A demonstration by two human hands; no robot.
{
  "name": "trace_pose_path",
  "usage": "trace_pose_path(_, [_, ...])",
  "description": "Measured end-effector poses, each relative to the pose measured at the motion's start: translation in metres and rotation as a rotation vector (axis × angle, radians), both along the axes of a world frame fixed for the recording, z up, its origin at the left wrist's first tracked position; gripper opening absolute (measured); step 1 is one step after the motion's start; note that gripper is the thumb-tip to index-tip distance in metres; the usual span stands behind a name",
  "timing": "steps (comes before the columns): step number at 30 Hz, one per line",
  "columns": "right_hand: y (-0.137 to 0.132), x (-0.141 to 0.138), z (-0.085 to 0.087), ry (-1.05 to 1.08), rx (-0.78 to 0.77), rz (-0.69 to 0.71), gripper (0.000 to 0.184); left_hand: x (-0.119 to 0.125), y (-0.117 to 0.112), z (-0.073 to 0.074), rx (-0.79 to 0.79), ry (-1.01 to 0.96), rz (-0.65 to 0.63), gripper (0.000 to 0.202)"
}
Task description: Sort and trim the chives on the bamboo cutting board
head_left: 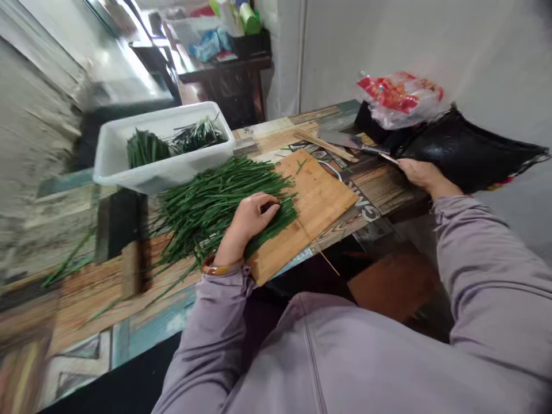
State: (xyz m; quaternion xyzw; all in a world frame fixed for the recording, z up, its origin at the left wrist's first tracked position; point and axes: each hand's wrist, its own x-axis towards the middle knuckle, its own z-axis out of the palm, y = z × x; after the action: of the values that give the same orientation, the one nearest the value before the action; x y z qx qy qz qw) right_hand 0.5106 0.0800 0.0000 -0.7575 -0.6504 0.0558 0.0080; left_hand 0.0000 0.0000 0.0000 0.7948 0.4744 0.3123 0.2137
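A large heap of long green chives lies across the left part of a wooden cutting board and over the table beside it. My left hand rests on the heap near its right end, with the fingers curled over the stalks. At the right, my right hand grips the handle of a kitchen knife. The blade points left, flat and low over the table beyond the board. A few cut bits lie on the board. A thin yellowish strand crosses its front edge.
A white plastic tub behind the heap holds two bunches of greens. Thin wooden sticks lie beyond the board. At the right are a black bag and a red-and-clear plastic bag. A wooden block stands at left.
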Motion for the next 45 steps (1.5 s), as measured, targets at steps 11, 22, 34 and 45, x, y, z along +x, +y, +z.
trace_pose_path(11, [0.019,0.007,0.016,-0.042,0.091,-0.177,0.041,0.0,0.0,0.002,0.021,-0.008,0.0,0.026])
trace_pose_path(22, [0.014,-0.002,0.02,-0.03,0.138,-0.268,0.058,0.0,0.001,0.002,0.031,-0.006,0.0,0.026])
trace_pose_path(34, [-0.024,-0.035,-0.031,-0.133,0.319,-0.196,0.036,0.0,0.0,0.001,0.029,-0.022,-0.002,0.022])
trace_pose_path(45, [-0.05,-0.085,-0.053,0.109,0.738,0.026,0.04,0.0,-0.001,-0.002,0.077,0.076,-0.03,0.016])
